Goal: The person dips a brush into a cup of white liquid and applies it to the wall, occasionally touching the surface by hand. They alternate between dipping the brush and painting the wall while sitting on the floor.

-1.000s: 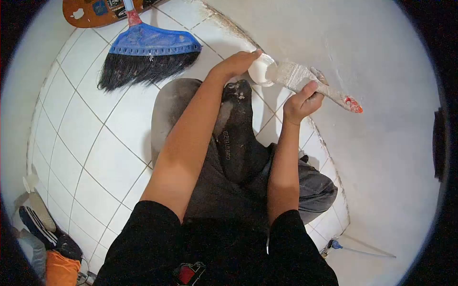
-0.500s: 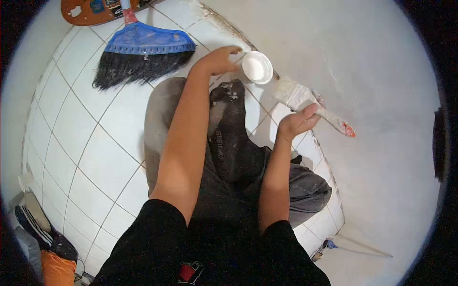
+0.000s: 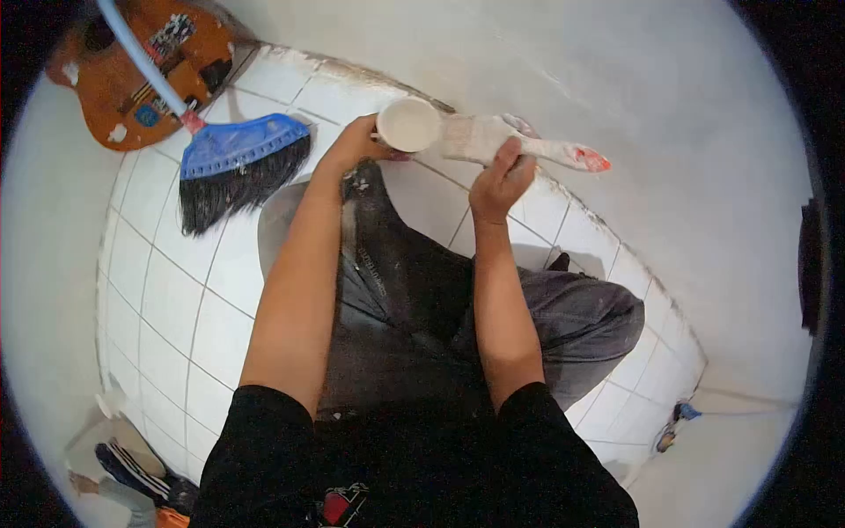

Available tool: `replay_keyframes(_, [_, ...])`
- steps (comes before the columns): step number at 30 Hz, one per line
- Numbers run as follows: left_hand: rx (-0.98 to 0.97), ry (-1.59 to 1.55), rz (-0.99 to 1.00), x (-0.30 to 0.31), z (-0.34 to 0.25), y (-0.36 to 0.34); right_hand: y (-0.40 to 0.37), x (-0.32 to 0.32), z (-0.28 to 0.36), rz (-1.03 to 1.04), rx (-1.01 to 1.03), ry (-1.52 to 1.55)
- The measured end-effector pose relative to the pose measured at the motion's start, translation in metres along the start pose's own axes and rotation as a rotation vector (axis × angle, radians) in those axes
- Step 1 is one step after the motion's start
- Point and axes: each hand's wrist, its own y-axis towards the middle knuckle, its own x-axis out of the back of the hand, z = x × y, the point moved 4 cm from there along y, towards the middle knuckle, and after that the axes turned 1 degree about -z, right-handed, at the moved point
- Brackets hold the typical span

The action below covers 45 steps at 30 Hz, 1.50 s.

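My left hand (image 3: pixel 361 143) is closed around the side of a white cup (image 3: pixel 409 99), its fingers partly hidden behind the cup. Whitish contents fill the inside of the cup, whose mouth faces up toward me. In my right hand (image 3: pixel 503 185) is a wide paintbrush (image 3: pixel 556 151), gripped near where the handle meets the head. White paint coats the brush, and the handle's end shows red. The bristles point left, with their tip right beside the cup's rim.
A blue broom (image 3: pixel 245 145) with black bristles rests on the white tiled floor (image 3: pixel 167 295). Behind it an orange guitar (image 3: pixel 132 88) leans in the corner. The pale wall (image 3: pixel 669 202) runs along the right. Striped dark footwear (image 3: pixel 132 471) shows at lower left.
My left hand has gone from open beside the cup to gripping it. The brush has turned more level and come closer to the cup. The view has shifted, showing more of the guitar.
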Motion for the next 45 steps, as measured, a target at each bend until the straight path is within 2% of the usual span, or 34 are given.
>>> replay_keyframes(1, [-0.003, -0.053, -0.016, 0.002, 0.000, 0.001, 0.000, 0.003, 0.000, -0.026, -0.002, -0.001])
replay_keyframes(3, [-0.019, 0.039, 0.024, 0.002, 0.000, 0.004, 0.000, 0.007, 0.000, -0.023, -0.037, -0.071])
replay_keyframes(5, [0.106, -0.107, 0.007, 0.003, 0.011, 0.006, 0.000, 0.011, -0.007, -0.071, -0.078, -0.043])
replay_keyframes(7, [0.105, -0.094, 0.033, 0.000, -0.012, -0.004, 0.001, 0.012, -0.007, -0.040, -0.059, -0.106])
replay_keyframes(9, [0.005, 0.035, -0.063, -0.004, -0.043, -0.013, 0.005, 0.012, -0.004, -0.125, 0.006, -0.097])
replay_keyframes(10, [0.030, -0.108, -0.062, -0.007, -0.026, -0.009, 0.004, 0.014, -0.005, -0.111, -0.022, -0.101])
replay_keyframes(13, [0.062, -0.193, -0.051, 0.007, 0.024, 0.009, 0.005, 0.015, -0.005, -0.108, -0.047, -0.098])
replay_keyframes(14, [-0.045, -0.109, -0.050, 0.012, 0.025, 0.012, 0.006, 0.015, -0.005, -0.109, -0.035, -0.092])
replay_keyframes(17, [-0.062, -0.075, -0.064, 0.009, 0.015, 0.008, 0.007, 0.017, -0.007, -0.072, -0.082, -0.101])
replay_keyframes(20, [-0.019, -0.044, -0.095, -0.007, -0.028, -0.007, 0.008, 0.016, -0.008, -0.122, -0.091, -0.065])
replay_keyframes(21, [-0.016, -0.042, -0.092, -0.004, -0.018, -0.004, 0.009, 0.014, -0.007, -0.125, -0.095, -0.065])
replay_keyframes(23, [0.022, -0.282, 0.000, 0.008, 0.021, 0.006, 0.011, 0.015, -0.005, -0.182, -0.076, -0.075])
replay_keyframes(24, [0.025, -0.280, 0.002, 0.012, 0.025, 0.009, 0.010, 0.015, -0.007, -0.184, -0.079, -0.075])
replay_keyframes(26, [0.046, -0.077, -0.020, 0.020, 0.034, 0.013, 0.010, 0.015, -0.011, -0.191, -0.063, -0.101])
replay_keyframes(27, [0.047, -0.076, -0.020, 0.019, 0.032, 0.013, 0.011, 0.014, -0.012, -0.192, -0.064, -0.101])
replay_keyframes(29, [-0.077, -0.060, -0.043, 0.015, 0.022, 0.011, 0.011, 0.014, -0.012, -0.204, -0.031, -0.049])
replay_keyframes(32, [-0.041, -0.082, -0.142, -0.004, -0.033, -0.008, 0.013, 0.012, -0.007, -0.202, -0.065, -0.027])
replay_keyframes(33, [-0.039, -0.083, -0.142, 0.002, -0.022, -0.004, 0.012, 0.014, -0.007, -0.201, -0.066, -0.028])
replay_keyframes(35, [0.086, -0.065, 0.020, 0.015, 0.012, 0.008, 0.011, 0.013, -0.012, -0.104, -0.156, -0.144])
replay_keyframes(38, [0.155, -0.169, -0.018, 0.011, 0.002, 0.003, 0.010, 0.011, -0.017, -0.148, -0.133, -0.069])
replay_keyframes(41, [0.071, -0.066, -0.055, 0.003, -0.016, 0.001, 0.011, 0.011, -0.015, -0.194, -0.077, -0.079])
replay_keyframes(44, [0.043, -0.101, -0.065, -0.007, -0.047, -0.011, 0.009, 0.011, -0.014, -0.185, -0.126, -0.048])
replay_keyframes(45, [0.044, -0.101, -0.065, -0.005, -0.041, -0.009, 0.010, 0.010, -0.014, -0.184, -0.126, -0.049])
